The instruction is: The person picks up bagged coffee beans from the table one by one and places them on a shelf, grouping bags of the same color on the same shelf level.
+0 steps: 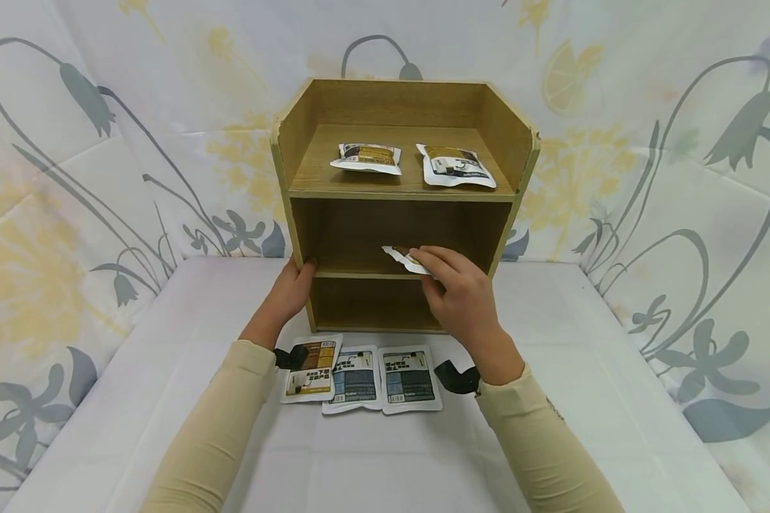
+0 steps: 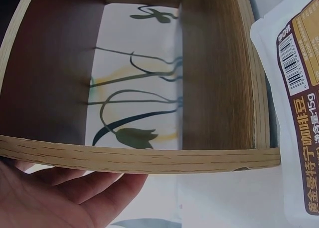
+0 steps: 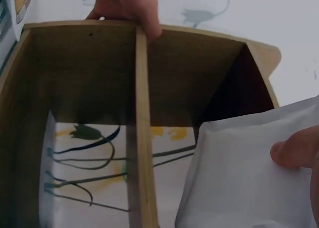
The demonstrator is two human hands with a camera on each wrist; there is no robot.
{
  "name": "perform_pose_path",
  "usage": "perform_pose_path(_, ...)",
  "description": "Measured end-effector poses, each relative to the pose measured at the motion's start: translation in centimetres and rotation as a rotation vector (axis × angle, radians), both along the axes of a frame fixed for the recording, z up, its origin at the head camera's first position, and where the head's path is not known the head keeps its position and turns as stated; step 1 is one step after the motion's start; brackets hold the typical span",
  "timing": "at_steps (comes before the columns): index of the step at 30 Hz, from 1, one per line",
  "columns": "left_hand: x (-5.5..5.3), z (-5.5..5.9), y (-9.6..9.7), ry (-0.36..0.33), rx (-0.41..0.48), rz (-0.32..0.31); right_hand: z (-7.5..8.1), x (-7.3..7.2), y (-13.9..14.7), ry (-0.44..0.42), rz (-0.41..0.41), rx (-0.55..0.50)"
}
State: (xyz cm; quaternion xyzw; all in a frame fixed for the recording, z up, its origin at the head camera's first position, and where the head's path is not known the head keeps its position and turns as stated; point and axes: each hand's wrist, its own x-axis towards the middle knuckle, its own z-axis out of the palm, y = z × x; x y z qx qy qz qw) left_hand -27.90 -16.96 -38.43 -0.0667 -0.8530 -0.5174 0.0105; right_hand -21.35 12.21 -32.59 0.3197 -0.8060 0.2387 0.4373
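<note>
Two beige sleeves (image 1: 208,427) reach in from the bottom, with a black strap (image 1: 457,377) at the right wrist. The right hand (image 1: 458,288) pinches a coffee packet (image 1: 407,261), thumb on one face and fingers on the other, in front of the middle opening of a wooden shelf (image 1: 398,103); whether the packet touches the board there I cannot tell. The packet is flat and tilted, with white edges and a strip of brown and gold print on its upper side; from the right wrist, its other face is plain white with a sealed border and rounded corner. The left hand (image 1: 290,291) grips the shelf's left side, thumb at the front edge, fingers along the outside. On the white table (image 1: 334,470) lie a brown-and-gold packet (image 1: 311,369), overlapping a blue packet (image 1: 358,377), and a grey-blue packet (image 1: 412,377) just beside that. On top of the shelf rest a puffy packet (image 1: 367,158) and, right of it, another gold-and-white packet (image 1: 457,169).
</note>
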Motion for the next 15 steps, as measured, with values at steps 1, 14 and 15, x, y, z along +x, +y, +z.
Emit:
perform_pose_path(1,0.0,0.0,0.0,0.0,0.001,0.002,-0.2,-0.2,0.1,0.005,-0.008,0.001)
perform_pose_path(14,-0.1,-0.1,0.0,0.009,-0.005,0.008,-2.1,-1.7,1.4,0.041,-0.118,0.062)
perform_pose_path(15,-0.2,-0.1,0.0,0.01,-0.005,0.009,-2.2,-1.8,1.5,0.042,-0.123,0.071)
